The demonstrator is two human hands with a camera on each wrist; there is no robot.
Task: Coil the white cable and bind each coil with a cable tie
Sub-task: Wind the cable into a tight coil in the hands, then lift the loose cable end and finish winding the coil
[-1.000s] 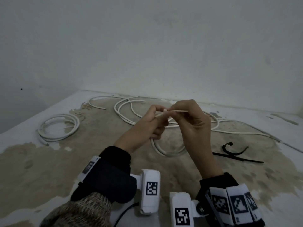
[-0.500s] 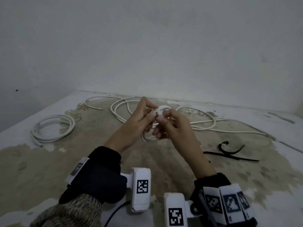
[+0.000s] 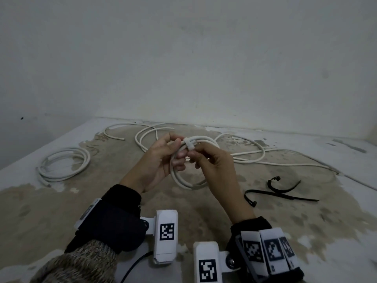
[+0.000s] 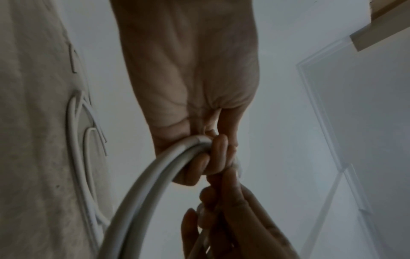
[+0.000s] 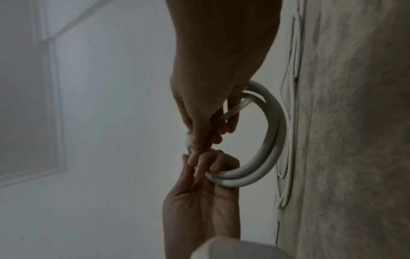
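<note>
A small coil of white cable (image 3: 184, 181) hangs in the air between both hands over the middle of the table. My left hand (image 3: 163, 158) grips the coil's upper left side, with the fingers curled through the loop. A white cable tie (image 3: 189, 144) wraps the strands at the top. My right hand (image 3: 206, 160) pinches the tie just beside the left fingertips. The right wrist view shows the coil (image 5: 266, 149) as a round double loop, and the tie's translucent strap (image 5: 235, 109) runs under the right fingers. In the left wrist view the coil (image 4: 144, 184) curves out of the left fist.
Another white coil (image 3: 63, 164) lies at the table's left. Loose white cable (image 3: 246, 158) snakes across the far middle and right. Two black cable ties (image 3: 279, 193) lie to the right of my hands. A wall stands close behind the stained table (image 3: 61, 211).
The right hand has stopped holding the tie's tail out sideways and now pinches at the wrap. The coil has turned, so its whole loop hangs in view below the hands.
</note>
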